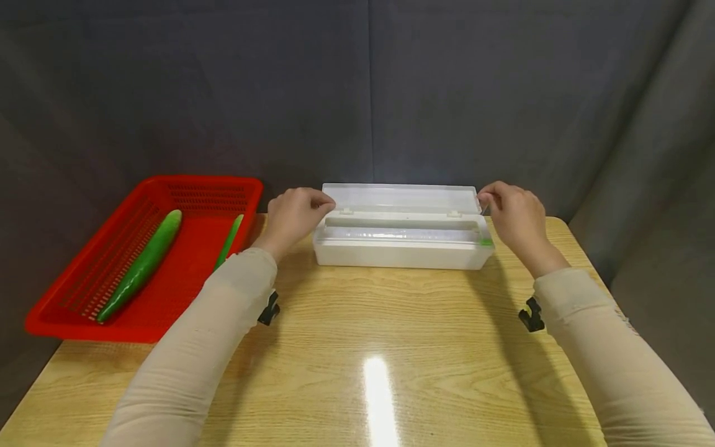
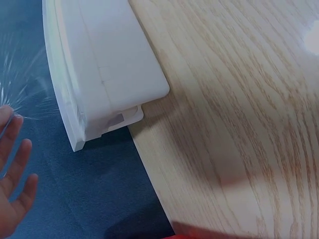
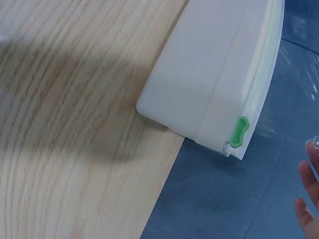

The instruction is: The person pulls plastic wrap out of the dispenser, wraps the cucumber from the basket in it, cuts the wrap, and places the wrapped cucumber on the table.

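Observation:
A white cling film dispenser box point(image 1: 401, 254) lies lengthwise at the back of the table, its clear lid point(image 1: 399, 197) raised. The film roll point(image 1: 401, 234) shows inside, and a green slider point(image 3: 239, 132) sits at the box's right end. My left hand point(image 1: 296, 217) is by the lid's left end, thumb and fingertips pinching the edge of a transparent cling film point(image 2: 11, 92). By the lid's right end, my right hand point(image 1: 516, 217) pinches the film's other side. Faint stretched creases of cling film point(image 3: 310, 84) run from the fingertips in the right wrist view.
On the left of the wooden table point(image 1: 357, 323) stands a red plastic basket point(image 1: 146, 332). A cucumber point(image 1: 142, 264) lies in it, with another long green vegetable point(image 1: 229, 241) partly hidden by the left sleeve. A dark grey curtain point(image 1: 279, 87) hangs behind the table.

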{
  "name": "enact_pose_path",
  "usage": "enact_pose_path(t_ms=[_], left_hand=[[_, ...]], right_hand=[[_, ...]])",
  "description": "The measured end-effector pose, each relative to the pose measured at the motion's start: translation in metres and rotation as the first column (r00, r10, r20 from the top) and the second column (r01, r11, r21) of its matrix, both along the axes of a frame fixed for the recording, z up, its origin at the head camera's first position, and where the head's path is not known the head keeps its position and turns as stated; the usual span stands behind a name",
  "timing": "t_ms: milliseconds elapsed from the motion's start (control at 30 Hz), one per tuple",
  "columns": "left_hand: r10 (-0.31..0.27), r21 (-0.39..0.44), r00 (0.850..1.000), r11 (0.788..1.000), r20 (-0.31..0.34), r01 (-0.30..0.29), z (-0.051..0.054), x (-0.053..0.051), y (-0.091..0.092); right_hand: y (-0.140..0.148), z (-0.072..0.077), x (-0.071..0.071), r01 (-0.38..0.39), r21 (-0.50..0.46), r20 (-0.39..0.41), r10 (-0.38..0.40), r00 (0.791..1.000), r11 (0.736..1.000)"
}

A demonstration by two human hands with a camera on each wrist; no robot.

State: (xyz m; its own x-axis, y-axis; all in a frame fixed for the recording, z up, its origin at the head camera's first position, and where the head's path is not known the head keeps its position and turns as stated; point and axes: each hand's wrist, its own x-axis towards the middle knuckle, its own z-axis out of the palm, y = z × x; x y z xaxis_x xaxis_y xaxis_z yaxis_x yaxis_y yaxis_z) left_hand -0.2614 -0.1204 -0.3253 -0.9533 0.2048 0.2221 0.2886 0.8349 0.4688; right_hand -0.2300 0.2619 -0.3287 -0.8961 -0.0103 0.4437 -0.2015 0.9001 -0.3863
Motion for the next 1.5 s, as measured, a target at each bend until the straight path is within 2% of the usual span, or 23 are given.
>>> enact_pose_path(t_ms=[267, 767, 1233, 1500], left_hand=[[0.001, 0.016, 1.0, 1.0, -0.021, -0.001, 0.004, 0.001, -0.001], [0.007, 0.041, 0.999, 0.999, -0.053, -0.005, 0.016, 0.005, -0.002], [0.034, 0.129, 0.998, 0.991, -0.057, -0.026, 0.025, 0.013, -0.003], [0.051, 0.143, 0.997, 0.989, -0.066, -0.041, 0.033, 0.015, -0.001]], right_hand=[[0.0, 0.004, 0.002, -0.004, -0.005, -0.033, 0.004, 0.999, 1.0], [-0.002, 0.018, 0.006, 0.018, -0.023, -0.011, -0.018, 1.0, 1.0], [-0.006, 0.026, 0.007, 0.013, -0.023, -0.15, -0.016, 0.989, 1.0], [-0.006, 0.033, 0.01, 0.016, -0.027, -0.175, -0.02, 0.984, 1.0]])
